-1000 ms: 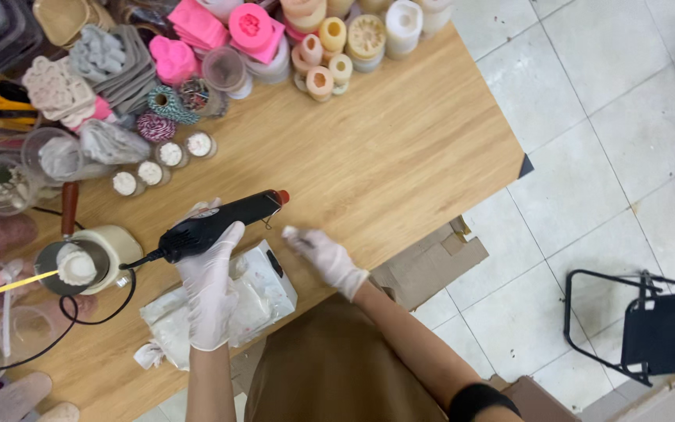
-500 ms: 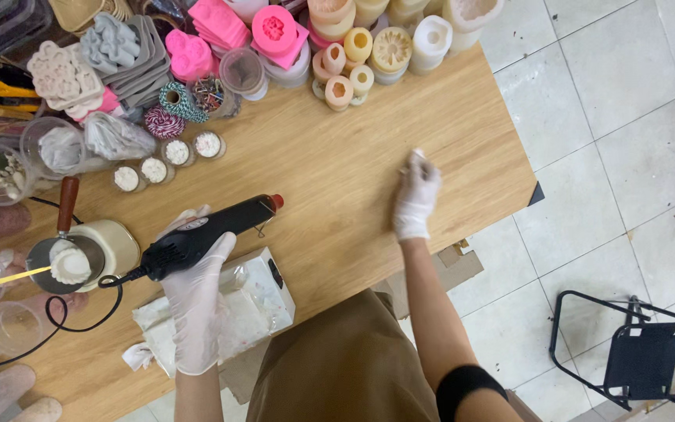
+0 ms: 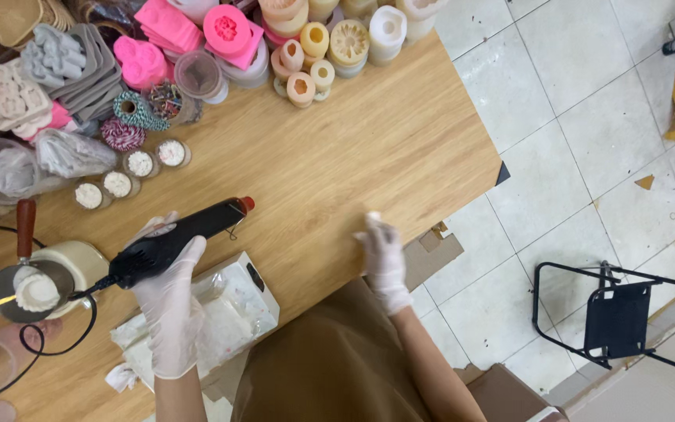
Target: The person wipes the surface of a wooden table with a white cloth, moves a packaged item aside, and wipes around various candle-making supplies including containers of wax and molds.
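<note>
My left hand (image 3: 169, 301), in a thin white glove, grips a black heat gun (image 3: 180, 234) with a red tip pointing right over the wooden table (image 3: 353, 148). Its cord runs left past a small metal pot (image 3: 33, 289) holding a white wax shape. Under the left hand lies a white cloth-covered pad (image 3: 228, 312). My right hand (image 3: 383, 254), also gloved, rests flat near the table's front edge with a small white piece at its fingertips; whether it holds it I cannot tell.
Pink and cream silicone moulds (image 3: 228, 31), twine spools (image 3: 130, 113), small filled cups (image 3: 142, 162) and plastic tubs crowd the table's far side. A black folding chair (image 3: 626, 316) stands on the tiled floor at right. Cardboard (image 3: 431, 250) lies below the table edge.
My right hand has pulled back from the table's right middle toward the front edge near my body. The left hand still holds the heat gun in the same place.
</note>
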